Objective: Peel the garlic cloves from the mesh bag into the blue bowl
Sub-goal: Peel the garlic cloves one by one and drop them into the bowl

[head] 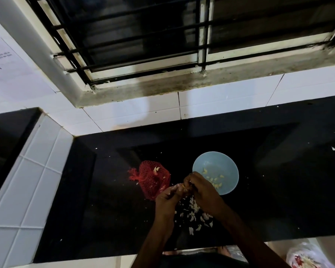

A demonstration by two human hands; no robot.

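Poly bag (307,256) w/ red-and-white stuff inside is nearest, below counter level, on the near-right of the bowl. Counter (104,209) is black, glossy, flecked w/ white bits.

Peels (195,211) lie in a loose pile just on the near side of the bowl, under and btwn both wrists.

L hand (167,197) is just near-left of the bowl, fingers curled in, gripping a clove (184,187) at the fingertips. R hand (203,192) overlaps the bowl's near-left rim in view, fingers bent, tips pinching the same clove from the other side. Whether it's over the rim or short of it, can't tell. Clove is pale, mostly hidden by fingers, just left of the bowl's near edge.

Bowl (230,163) is light blue, round, upright on the counter. Cloves (214,179), several, yellowish, peeled, lie scattered inside toward its near-left side.

Mesh bag (153,180) is red, slumped on the counter left of the bowl, near but apart from it. A few pale bits show on the net, and its bunched tail points away from the bowl.

Beyond the bowl: white tile wall (133,113), then a stained sill (182,82), then a barred window (143,35). Far left of the bowl, a printed sheet (8,60) is on the wall.
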